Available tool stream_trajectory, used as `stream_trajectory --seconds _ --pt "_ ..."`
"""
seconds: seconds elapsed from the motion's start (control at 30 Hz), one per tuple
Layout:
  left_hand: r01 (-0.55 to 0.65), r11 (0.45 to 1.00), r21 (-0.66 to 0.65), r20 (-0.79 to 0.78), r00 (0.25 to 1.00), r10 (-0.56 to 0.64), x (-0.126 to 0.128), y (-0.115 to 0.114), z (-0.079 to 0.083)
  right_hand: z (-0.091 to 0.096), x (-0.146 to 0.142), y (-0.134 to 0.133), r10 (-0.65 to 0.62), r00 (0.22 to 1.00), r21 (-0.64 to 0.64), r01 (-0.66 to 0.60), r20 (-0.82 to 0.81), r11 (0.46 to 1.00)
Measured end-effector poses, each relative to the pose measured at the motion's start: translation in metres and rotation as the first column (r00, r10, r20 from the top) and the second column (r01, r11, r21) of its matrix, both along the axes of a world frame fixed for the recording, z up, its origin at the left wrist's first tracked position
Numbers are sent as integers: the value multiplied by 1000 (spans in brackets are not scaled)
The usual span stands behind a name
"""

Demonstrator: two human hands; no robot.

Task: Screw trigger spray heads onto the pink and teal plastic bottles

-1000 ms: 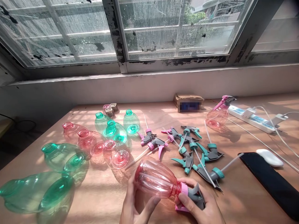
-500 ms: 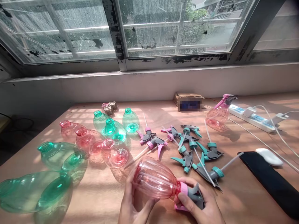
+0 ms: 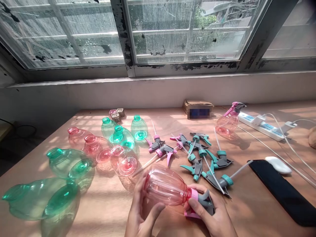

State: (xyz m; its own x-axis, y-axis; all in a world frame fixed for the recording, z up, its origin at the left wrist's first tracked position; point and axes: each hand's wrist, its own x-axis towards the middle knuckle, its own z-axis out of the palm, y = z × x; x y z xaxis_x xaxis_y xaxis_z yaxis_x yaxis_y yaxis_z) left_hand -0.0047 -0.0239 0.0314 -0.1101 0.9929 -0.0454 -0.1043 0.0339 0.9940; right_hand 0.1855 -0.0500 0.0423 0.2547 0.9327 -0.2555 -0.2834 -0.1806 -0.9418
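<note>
A clear pink spray bottle [image 3: 165, 185] lies tilted between my hands above the table, base to the left. My left hand [image 3: 143, 210] cups its base from the left, with the thumb held away from the bottle's side. At the neck, my right hand [image 3: 209, 214] pinches the pink collar of the grey-and-pink spray head [image 3: 203, 200], thumb in front. The right fingers behind the collar are partly hidden. Just beyond lie loose pink-and-grey spray heads [image 3: 166, 151] and teal-and-grey spray heads [image 3: 196, 169] with dip tubes.
Several green bottles [image 3: 69, 164] and pink bottles [image 3: 124, 163] without heads are at left. An assembled pink spray bottle [image 3: 227, 123] stands far right by a white power strip [image 3: 261, 126]. A black phone-like slab [image 3: 281, 191], white mouse-like object [image 3: 278, 164] and small cardboard box [image 3: 198, 108] are also there.
The left thumb has lifted away from the bottle's side. The right fingers have shifted slightly on the pink collar. The camera view has turned a little.
</note>
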Motion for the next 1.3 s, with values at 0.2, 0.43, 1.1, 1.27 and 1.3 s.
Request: stream_trajectory --seconds 0.2,0.43,1.1,1.27,1.3 --pt "-8 1000 11 13 1000 8 1 -1 -1 -7 4 0 -9 999 13 9 -34 1000" --pt "53 999 11 -2 999 -53 -2 -4 3 -3 1 -1 23 1000 24 -23 -3 999" --pt "62 998 17 -2 998 -62 -4 1 0 -4 0 1 29 1000 73 -29 -3 997" --pt "47 998 44 -90 995 -43 -5 3 -11 -5 2 0 19 999 51 -17 -36 999" --pt "25 998 53 -104 994 -19 -4 3 -11 -6 2 0 20 999 45 -19 -36 999"
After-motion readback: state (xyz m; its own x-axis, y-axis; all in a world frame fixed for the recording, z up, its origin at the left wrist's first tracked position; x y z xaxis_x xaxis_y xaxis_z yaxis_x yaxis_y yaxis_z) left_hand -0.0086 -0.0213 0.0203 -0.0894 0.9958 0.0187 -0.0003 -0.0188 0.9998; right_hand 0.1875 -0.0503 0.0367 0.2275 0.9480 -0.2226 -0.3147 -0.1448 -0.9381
